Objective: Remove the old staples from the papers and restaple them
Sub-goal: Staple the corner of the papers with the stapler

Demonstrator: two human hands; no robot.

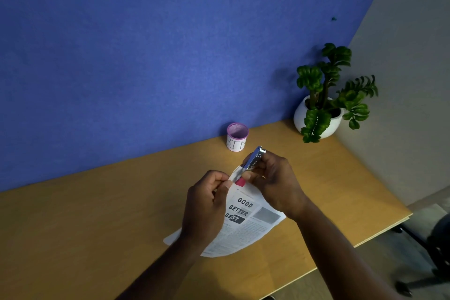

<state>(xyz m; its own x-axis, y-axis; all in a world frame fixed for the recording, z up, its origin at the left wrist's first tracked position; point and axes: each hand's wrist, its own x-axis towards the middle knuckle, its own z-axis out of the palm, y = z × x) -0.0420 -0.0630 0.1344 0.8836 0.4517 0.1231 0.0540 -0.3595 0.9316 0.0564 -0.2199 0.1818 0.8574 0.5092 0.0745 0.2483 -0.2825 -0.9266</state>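
A wooden desk runs along a blue wall, with a small pink cup marked BIN at centre frame and a potted plant at the right. Just below centre, the left hand pinches the top corner of the printed papers, lifting it off the desk. The right hand grips a small metal stapler with a pink tip, set against that same corner.

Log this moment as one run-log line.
left hand: pinching papers corner | right hand: holding stapler at that corner | bin: behind, on desk
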